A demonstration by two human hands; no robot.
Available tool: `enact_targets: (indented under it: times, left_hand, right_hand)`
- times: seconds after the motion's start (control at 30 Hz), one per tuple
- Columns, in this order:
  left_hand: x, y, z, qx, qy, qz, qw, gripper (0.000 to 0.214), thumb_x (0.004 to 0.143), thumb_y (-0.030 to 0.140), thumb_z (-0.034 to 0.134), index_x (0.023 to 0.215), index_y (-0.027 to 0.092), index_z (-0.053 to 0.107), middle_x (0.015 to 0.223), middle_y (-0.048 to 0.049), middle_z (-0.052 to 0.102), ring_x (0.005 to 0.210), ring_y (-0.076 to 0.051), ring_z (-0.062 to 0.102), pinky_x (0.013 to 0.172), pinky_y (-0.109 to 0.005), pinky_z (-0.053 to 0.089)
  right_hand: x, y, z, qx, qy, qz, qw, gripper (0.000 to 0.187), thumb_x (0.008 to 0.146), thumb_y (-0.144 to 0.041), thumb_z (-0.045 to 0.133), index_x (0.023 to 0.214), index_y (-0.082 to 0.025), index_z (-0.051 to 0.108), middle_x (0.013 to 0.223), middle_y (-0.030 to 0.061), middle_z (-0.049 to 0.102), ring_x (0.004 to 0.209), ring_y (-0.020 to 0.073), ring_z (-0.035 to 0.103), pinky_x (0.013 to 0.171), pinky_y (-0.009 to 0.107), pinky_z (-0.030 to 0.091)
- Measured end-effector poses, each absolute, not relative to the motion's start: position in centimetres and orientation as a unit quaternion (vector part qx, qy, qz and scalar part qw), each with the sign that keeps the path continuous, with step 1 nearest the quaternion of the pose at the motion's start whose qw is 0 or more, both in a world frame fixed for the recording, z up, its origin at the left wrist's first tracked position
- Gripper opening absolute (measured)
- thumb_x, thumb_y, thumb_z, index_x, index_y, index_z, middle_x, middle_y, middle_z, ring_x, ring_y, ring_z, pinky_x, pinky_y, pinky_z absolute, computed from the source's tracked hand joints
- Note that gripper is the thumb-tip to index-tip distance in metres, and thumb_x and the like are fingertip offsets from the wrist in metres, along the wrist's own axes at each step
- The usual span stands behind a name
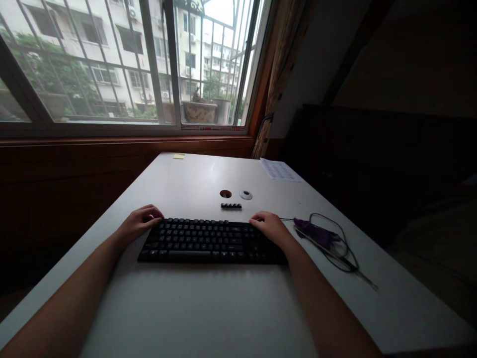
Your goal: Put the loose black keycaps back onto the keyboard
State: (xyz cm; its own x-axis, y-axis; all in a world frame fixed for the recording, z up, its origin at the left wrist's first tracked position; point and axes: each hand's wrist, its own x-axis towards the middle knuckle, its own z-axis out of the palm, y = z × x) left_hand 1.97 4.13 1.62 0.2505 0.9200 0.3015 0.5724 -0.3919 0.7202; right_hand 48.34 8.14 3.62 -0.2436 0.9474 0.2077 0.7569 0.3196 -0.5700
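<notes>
A black keyboard (201, 241) lies flat on the white table, its long side facing me. At its upper left corner, my left hand (143, 220) is closed, with thumb and fingers on the edge. My right hand (269, 226) is curled over the back edge towards the right end, and its wrist and forearm cover part of the keys there. Just behind the keyboard sits a short row of small black pieces (231, 206) that look like keycaps.
The white table (201, 303) has a round cable hole (225, 194) with a ring-shaped cover (246, 195) beside it. On the right lie a purple cloth (316, 233), a looped black cable (352, 251) and thin tweezer-like metal tips (368, 283). Printed paper (280, 170) and a yellow note (179, 156) lie farther back.
</notes>
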Motion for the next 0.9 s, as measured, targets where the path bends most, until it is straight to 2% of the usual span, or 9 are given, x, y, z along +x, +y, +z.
enact_targets:
  times: [0.13, 0.2, 0.33, 0.47, 0.67, 0.9]
  left_hand:
    - [2.1, 4.1, 1.7, 0.754, 0.493, 0.361, 0.241, 0.023, 0.09, 0.042, 0.062, 0.089, 0.021, 0.071, 0.094, -0.0053, 0.066, 0.088, -0.022, 0.065, 0.075, -0.031, 0.053]
    - [2.1, 4.1, 1.7, 0.754, 0.492, 0.362, 0.243, 0.023, 0.09, 0.041, 0.062, 0.088, 0.021, 0.071, 0.094, -0.0051, 0.066, 0.087, -0.021, 0.065, 0.074, -0.031, 0.052]
    - [2.2, 4.0, 1.8, 0.753, 0.493, 0.363, 0.241, 0.023, 0.089, 0.042, 0.062, 0.088, 0.021, 0.072, 0.093, -0.0051, 0.067, 0.087, -0.022, 0.065, 0.073, -0.031, 0.052]
    - [2.1, 4.1, 1.8, 0.755, 0.492, 0.358, 0.241, 0.023, 0.09, 0.042, 0.062, 0.089, 0.021, 0.071, 0.095, -0.0053, 0.066, 0.089, -0.022, 0.064, 0.075, -0.031, 0.052]
    - [2.1, 4.0, 1.9, 0.753, 0.497, 0.357, 0.241, 0.022, 0.09, 0.04, 0.061, 0.089, 0.02, 0.071, 0.094, -0.0052, 0.066, 0.087, -0.021, 0.064, 0.075, -0.031, 0.052]
    - [2.0, 4.0, 1.7, 0.752, 0.496, 0.36, 0.243, 0.023, 0.09, 0.04, 0.061, 0.089, 0.02, 0.071, 0.094, -0.0056, 0.066, 0.087, -0.021, 0.064, 0.074, -0.031, 0.052]
  right_hand:
    - [47.1, 7.3, 4.3, -0.491, -0.802, 0.123, 0.317, 0.015, 0.089, -0.026, 0.059, 0.083, -0.02, 0.072, 0.09, 0.0062, 0.071, 0.09, 0.0218, 0.066, 0.087, 0.037, 0.049]
    - [46.1, 6.5, 4.8, -0.433, -0.83, 0.122, 0.33, 0.015, 0.093, -0.027, 0.057, 0.092, -0.022, 0.071, 0.099, 0.0057, 0.07, 0.099, 0.021, 0.064, 0.093, 0.038, 0.048]
    - [44.6, 4.9, 5.2, -0.347, -0.874, 0.147, 0.307, 0.023, 0.092, -0.026, 0.06, 0.115, -0.027, 0.066, 0.114, 0.0046, 0.067, 0.11, 0.0201, 0.06, 0.1, 0.04, 0.047]
    - [44.2, 4.4, 5.1, -0.32, -0.887, 0.159, 0.293, 0.032, 0.092, -0.02, 0.058, 0.123, -0.027, 0.06, 0.118, 0.0048, 0.066, 0.115, 0.0196, 0.058, 0.104, 0.041, 0.046]
    - [44.2, 4.5, 4.7, -0.316, -0.885, 0.186, 0.288, 0.035, 0.094, -0.018, 0.054, 0.128, -0.026, 0.057, 0.124, 0.0059, 0.064, 0.12, 0.0199, 0.056, 0.107, 0.042, 0.045]
    - [43.9, 4.7, 4.1, -0.312, -0.888, 0.167, 0.293, 0.031, 0.094, -0.021, 0.054, 0.123, -0.025, 0.06, 0.124, 0.0071, 0.064, 0.122, 0.0209, 0.057, 0.108, 0.043, 0.044]
